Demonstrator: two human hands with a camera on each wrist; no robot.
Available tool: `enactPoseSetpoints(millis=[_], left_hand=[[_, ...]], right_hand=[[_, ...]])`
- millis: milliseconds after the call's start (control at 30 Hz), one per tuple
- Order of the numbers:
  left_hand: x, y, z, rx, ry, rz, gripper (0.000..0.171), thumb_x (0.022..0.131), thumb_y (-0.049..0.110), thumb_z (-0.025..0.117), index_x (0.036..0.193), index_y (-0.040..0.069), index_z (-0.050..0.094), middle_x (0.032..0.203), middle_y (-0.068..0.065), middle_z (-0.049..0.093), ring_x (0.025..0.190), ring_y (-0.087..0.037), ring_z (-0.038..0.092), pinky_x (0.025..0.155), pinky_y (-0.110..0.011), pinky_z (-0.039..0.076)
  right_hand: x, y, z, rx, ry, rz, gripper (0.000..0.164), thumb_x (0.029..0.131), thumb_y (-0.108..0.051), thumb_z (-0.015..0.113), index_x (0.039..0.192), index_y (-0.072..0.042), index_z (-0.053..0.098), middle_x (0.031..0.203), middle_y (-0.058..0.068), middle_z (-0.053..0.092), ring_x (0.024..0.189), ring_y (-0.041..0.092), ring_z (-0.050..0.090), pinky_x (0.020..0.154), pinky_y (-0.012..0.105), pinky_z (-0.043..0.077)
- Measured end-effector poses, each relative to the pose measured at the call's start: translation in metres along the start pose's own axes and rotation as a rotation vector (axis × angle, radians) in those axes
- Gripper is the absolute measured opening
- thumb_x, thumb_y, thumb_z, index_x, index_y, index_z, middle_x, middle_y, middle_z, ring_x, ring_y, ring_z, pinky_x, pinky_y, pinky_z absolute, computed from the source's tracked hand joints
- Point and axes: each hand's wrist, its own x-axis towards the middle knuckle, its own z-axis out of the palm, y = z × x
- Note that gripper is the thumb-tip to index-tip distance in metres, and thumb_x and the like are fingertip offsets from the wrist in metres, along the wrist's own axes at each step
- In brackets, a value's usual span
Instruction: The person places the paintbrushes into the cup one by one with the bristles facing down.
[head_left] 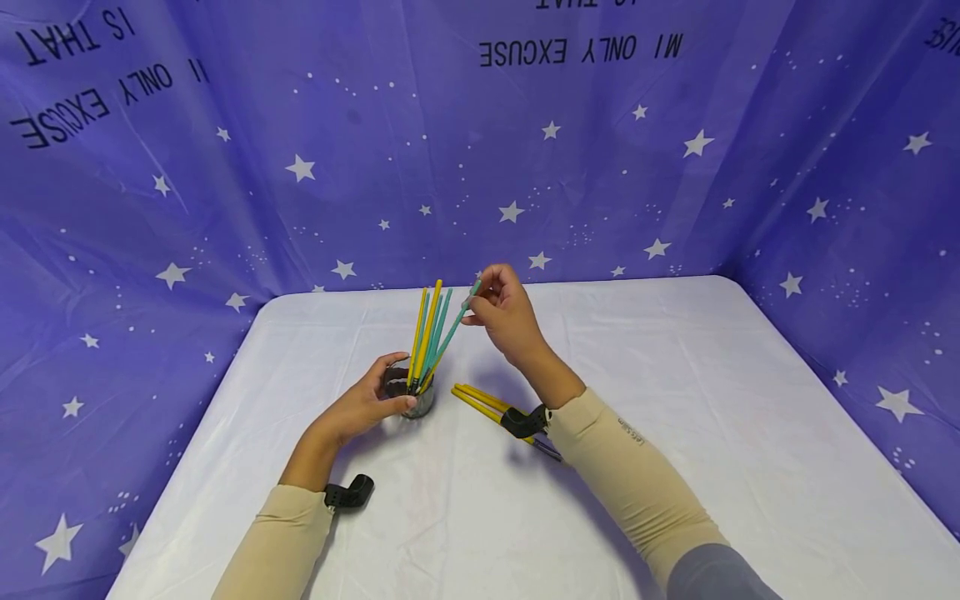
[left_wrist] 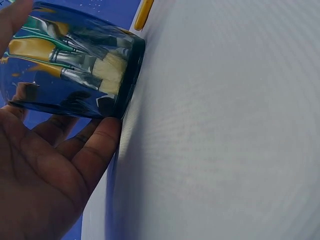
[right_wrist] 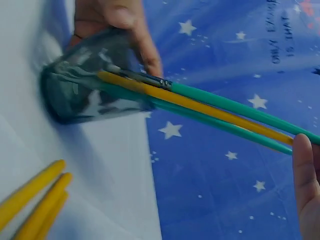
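Backdrop: purple cloth [head_left: 450,167] with white stars behind a white tabletop [head_left: 450,517]. Left hand [head_left: 366,403]: fingers curled round the side of a clear glass [head_left: 423,407], thumb on its near side. Right hand [head_left: 512,321]: thumb and fingers nearly closed, pinching the upper end of a green brush [head_left: 453,332]; its lower end reaches into the glass, left of these fingers. Yellow and green brushes [head_left: 427,332] lean inside, bristles down, above the left fingers. Loose yellow brushes [head_left: 477,406] lie below the right fingers.

The left hand [right_wrist: 117,17] holds a dark transparent glass cup [right_wrist: 82,92] on the white surface [right_wrist: 120,175]. Two slim green brush handles [right_wrist: 225,104] and one slim yellow brush handle [right_wrist: 215,113] reach from it to the right hand [right_wrist: 307,185]. Inside the surface's edge lie three round yellow sticks [right_wrist: 30,190].
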Motion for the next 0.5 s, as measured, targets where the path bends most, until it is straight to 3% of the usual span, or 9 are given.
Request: enactPoseSetpoints(millis=[233, 500], left_hand=[[0.0006, -0.0011, -0.0004, -0.001, 0.001, 0.012, 0.079, 0.093, 0.014, 0.070, 0.154, 0.010, 0.020, 0.145, -0.023, 0.046, 0.132, -0.038, 0.045, 0.108, -0.053, 0.029], [0.0020, -0.0014, 0.0001, -0.006, 0.008, 0.015, 0.078, 0.092, 0.013, 0.071, 0.153, 0.014, 0.022, 0.141, -0.022, 0.049, 0.130, -0.037, 0.047, 0.107, -0.050, 0.032]], right_hand=[[-0.0001, 0.0072, 0.0090, -0.065, 0.004, -0.023, 0.021, 0.089, 0.012, 0.052, 0.103, -0.002, 0.045, 0.093, 0.011, 0.049, 0.079, 0.019, 0.057, 0.069, 0.031, 0.056], [0.0016, 0.0088, 0.0101, -0.244, -0.015, -0.054, 0.018, 0.091, 0.006, 0.057, 0.106, -0.002, 0.050, 0.092, 0.013, 0.054, 0.088, 0.021, 0.056, 0.072, 0.032, 0.053]])
